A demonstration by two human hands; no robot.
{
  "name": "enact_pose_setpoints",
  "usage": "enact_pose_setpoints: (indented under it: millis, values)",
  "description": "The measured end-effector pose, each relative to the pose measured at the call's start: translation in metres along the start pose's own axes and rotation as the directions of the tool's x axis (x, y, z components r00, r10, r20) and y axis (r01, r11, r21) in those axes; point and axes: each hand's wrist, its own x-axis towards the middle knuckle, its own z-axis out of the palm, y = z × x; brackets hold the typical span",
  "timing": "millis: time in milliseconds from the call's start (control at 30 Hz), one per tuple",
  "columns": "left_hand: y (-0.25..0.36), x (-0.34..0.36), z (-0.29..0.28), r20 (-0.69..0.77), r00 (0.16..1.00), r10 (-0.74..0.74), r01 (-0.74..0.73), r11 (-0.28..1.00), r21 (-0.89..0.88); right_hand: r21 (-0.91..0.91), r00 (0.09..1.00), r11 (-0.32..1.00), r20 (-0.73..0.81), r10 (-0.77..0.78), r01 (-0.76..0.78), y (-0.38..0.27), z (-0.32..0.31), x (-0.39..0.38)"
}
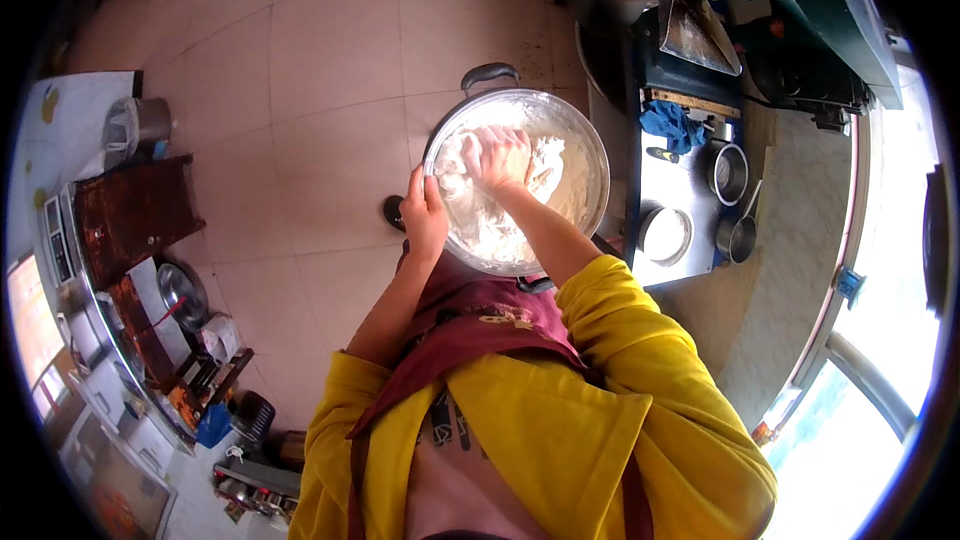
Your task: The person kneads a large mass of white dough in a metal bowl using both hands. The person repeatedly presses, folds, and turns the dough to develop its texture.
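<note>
A wide metal pot (pixel 606 180) with black loop handles stands in front of me, its inner wall dusted white. Inside lies a rough, shaggy mass of pale dough (pixel 547 166), with loose flour about it. My left hand (pixel 425 215) is closed on the pot's left rim, thumb toward the inside. Deep in the pot, my right hand (pixel 500 158) presses into the dough with its fingers curled. The dough partly hides those fingertips, which look floury.
On the right, a counter (pixel 690 195) bears a round bowl of white contents (pixel 667 235), a metal bowl (pixel 727 172), a small saucepan (pixel 737 238) and a blue cloth (pixel 672 127). A dark red-brown cabinet (pixel 140 220) stands left on the tiled floor (pixel 330 70).
</note>
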Motion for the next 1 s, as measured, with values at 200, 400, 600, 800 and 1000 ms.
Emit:
enact_pose_setpoints:
  millis: [200, 400, 600, 800, 1000]
  values:
    - [0.010, 0.000, 0.000, 0.012, 0.999, -0.049, 0.050, 0.995, -0.081, -0.082, 0.995, 0.996, 0.102, -0.016, 0.025, 0.001, -0.008, 0.013]
    - [-0.001, -0.001, 0.013, 0.063, 0.981, -0.186, 0.186, 0.780, -0.597, 0.462, 0.908, 0.862, 0.418, -0.003, -0.210, 0.005, -0.066, -0.010]
    - [0.002, -0.003, 0.016, 0.025, 0.985, -0.168, 0.156, 0.836, -0.526, -0.205, 0.790, 0.977, 0.588, 0.176, -0.066, -0.028, -0.092, -0.033]
    - [-0.008, 0.000, 0.019, -0.047, 0.994, -0.094, 0.063, 0.894, -0.443, -0.173, 0.926, 0.917, 0.188, -0.328, 0.360, -0.010, -0.043, -0.078]
    - [-0.013, -0.001, 0.016, -0.052, 0.998, -0.038, 0.020, 0.951, -0.310, -0.075, 0.950, 0.947, -0.002, -0.314, 0.313, -0.017, -0.016, -0.063]
